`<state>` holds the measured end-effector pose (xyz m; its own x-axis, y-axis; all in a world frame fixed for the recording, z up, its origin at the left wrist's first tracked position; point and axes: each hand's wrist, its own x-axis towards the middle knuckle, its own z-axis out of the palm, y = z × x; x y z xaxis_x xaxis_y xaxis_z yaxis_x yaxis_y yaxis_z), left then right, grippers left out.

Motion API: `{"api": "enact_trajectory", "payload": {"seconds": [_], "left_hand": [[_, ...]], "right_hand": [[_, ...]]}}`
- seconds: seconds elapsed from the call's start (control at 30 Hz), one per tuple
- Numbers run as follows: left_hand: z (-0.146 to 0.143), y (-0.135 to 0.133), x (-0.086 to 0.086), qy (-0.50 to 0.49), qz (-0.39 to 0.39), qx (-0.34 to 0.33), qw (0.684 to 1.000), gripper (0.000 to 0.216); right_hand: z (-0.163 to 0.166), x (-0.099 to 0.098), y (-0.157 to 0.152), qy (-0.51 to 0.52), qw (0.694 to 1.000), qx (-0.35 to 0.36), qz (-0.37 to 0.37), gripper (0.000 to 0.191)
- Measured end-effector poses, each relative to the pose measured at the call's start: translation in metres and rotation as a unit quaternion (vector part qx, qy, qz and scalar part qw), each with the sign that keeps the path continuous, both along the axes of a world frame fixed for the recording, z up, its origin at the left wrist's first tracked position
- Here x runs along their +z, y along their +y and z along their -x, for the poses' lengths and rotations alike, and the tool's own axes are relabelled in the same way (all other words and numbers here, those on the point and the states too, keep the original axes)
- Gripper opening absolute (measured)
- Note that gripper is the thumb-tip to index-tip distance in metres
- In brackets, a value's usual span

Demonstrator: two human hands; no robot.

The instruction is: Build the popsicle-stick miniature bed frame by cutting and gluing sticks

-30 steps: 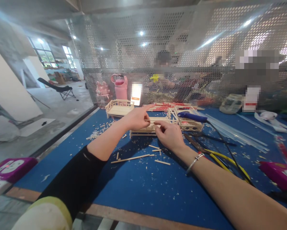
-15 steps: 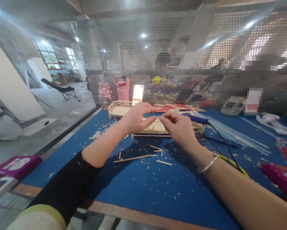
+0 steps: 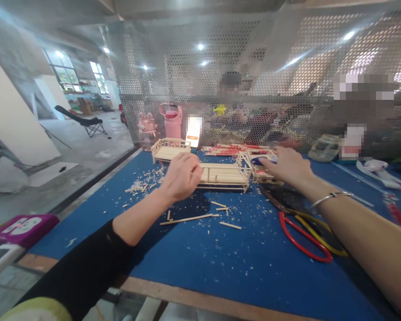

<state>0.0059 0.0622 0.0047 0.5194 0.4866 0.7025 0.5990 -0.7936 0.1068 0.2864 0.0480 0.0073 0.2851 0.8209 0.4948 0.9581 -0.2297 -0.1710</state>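
Observation:
My left hand (image 3: pixel 182 176) is curled closed just left of a small wooden stick frame (image 3: pixel 225 174) on the blue mat (image 3: pixel 220 263); what its fingers pinch is hidden. My right hand (image 3: pixel 289 166) reaches right over a second stick model (image 3: pixel 258 171) and closes round the blue handle of a glue tool (image 3: pixel 262 159). A silver bangle is on my right wrist. Loose sticks (image 3: pixel 187 219) and wood chips lie in front of the frame.
A third stick model (image 3: pixel 168 149) stands at the back left near two pink bottles (image 3: pixel 171 121). Red and yellow handled cutters (image 3: pixel 303 232) lie at the right. Red sticks (image 3: pixel 233 149) lie by a perforated screen, with people behind it. A purple box (image 3: pixel 21 227) sits at far left.
My hands had been pinching something together over the frame. They have parted: my right hand went right onto the blue glue tool, my left hand dropped beside the frame. The cutters now show.

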Motion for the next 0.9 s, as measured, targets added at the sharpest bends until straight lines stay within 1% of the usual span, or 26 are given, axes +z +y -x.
{"api": "enact_trajectory", "payload": {"seconds": [0.03, 0.1, 0.17, 0.23, 0.4, 0.57, 0.67, 0.8, 0.9], "left_hand": [[-0.005, 0.000, -0.002, 0.018, -0.007, -0.006, 1.000, 0.013], [-0.017, 0.000, -0.004, 0.050, -0.013, 0.002, 0.999, 0.014], [-0.027, 0.001, -0.007, 0.072, -0.002, 0.024, 0.997, 0.017], [-0.033, 0.004, -0.010, 0.087, 0.011, 0.042, 0.995, 0.014], [-0.035, 0.008, -0.017, 0.105, 0.006, 0.069, 0.992, 0.012], [-0.036, 0.007, -0.016, 0.117, 0.007, 0.090, 0.989, 0.011], [-0.037, 0.007, -0.016, 0.117, 0.010, 0.095, 0.988, 0.009], [-0.037, 0.007, -0.017, 0.116, 0.003, 0.099, 0.988, 0.007], [-0.037, 0.007, -0.018, 0.110, -0.005, 0.098, 0.989, 0.009]], "right_hand": [[-0.004, -0.004, 0.002, 0.000, 1.000, -0.016, 0.019, 0.054], [-0.005, -0.011, 0.003, 0.008, 0.999, -0.022, 0.037, 0.057], [-0.002, -0.014, 0.002, 0.019, 0.999, -0.018, 0.042, 0.058], [0.001, -0.014, 0.001, 0.030, 0.998, -0.015, 0.048, 0.058], [-0.001, -0.011, 0.001, 0.035, 0.998, -0.010, 0.060, 0.058], [-0.004, -0.012, 0.002, 0.017, 0.998, -0.007, 0.056, 0.056], [-0.003, -0.013, 0.002, 0.007, 0.999, -0.003, 0.052, 0.056], [-0.002, -0.013, 0.004, 0.009, 0.998, -0.018, 0.059, 0.055], [-0.003, -0.013, 0.005, 0.009, 0.998, -0.022, 0.059, 0.051]]}}
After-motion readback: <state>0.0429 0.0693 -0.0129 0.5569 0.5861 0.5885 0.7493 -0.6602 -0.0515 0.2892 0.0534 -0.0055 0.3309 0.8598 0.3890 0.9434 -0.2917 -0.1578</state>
